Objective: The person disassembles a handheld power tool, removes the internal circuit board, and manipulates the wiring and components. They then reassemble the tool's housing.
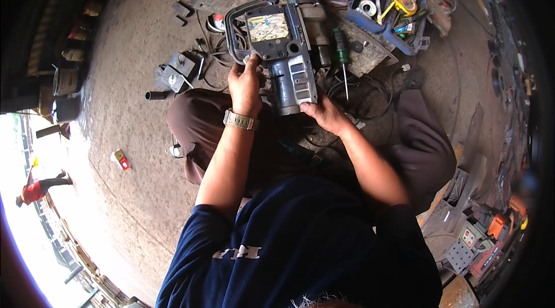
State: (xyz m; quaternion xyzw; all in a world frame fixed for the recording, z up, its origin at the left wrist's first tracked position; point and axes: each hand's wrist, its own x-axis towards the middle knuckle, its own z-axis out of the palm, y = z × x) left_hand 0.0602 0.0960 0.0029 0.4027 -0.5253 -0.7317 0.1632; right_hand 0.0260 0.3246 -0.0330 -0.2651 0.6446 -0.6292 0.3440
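Blue-and-grey power tool with black loop handle (283, 48) lies on the concrete floor (133, 48) between the seated person's knees. Left hand (245, 85) fingers grip its handle end; right hand (325, 114) fingers clasp the grey ribbed housing. Green-handled screwdriver (342, 56) lies just beside.

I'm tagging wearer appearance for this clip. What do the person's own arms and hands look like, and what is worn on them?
Both forearms are bare, with no gloves on either hand. The left hand has a metal-banded wristwatch at the wrist. The right hand wears nothing visible. Short dark navy T-shirt sleeves with pale lettering on the shirt cover the upper arms.
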